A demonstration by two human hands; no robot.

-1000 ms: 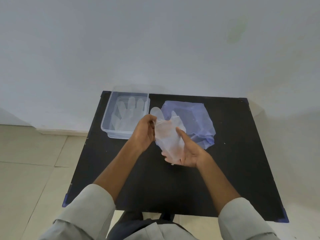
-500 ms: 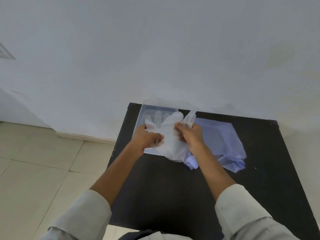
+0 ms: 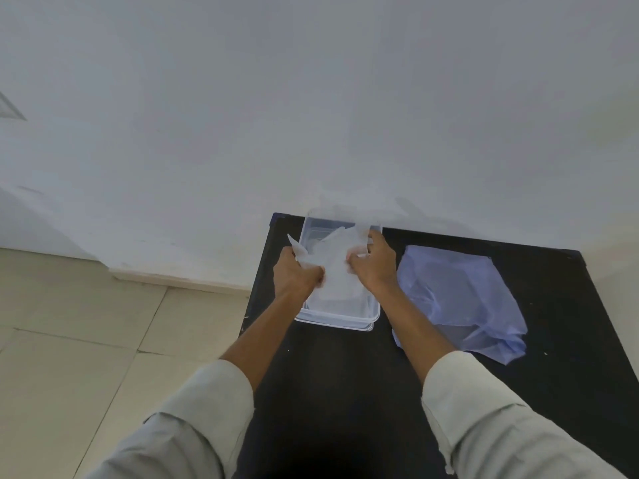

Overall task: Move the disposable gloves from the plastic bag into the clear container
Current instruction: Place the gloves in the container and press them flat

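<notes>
A translucent white disposable glove (image 3: 333,261) is spread over the clear container (image 3: 337,318), which stands at the table's far left corner. My left hand (image 3: 295,276) grips the glove's left edge and my right hand (image 3: 373,267) grips its right side, both hands over the container. What lies under the glove inside the container is hidden. The bluish plastic bag (image 3: 460,299) lies crumpled and flat on the table just right of the container.
The black table (image 3: 345,375) stands against a white wall (image 3: 311,98). Its left edge runs close beside the container, with beige floor tiles (image 3: 103,340) beyond it. Grey sleeves cover both forearms at the bottom.
Both hands carried the glove from the table's middle leftward and away from me, over the container. The view turned left with them, so the bag now sits further right.
</notes>
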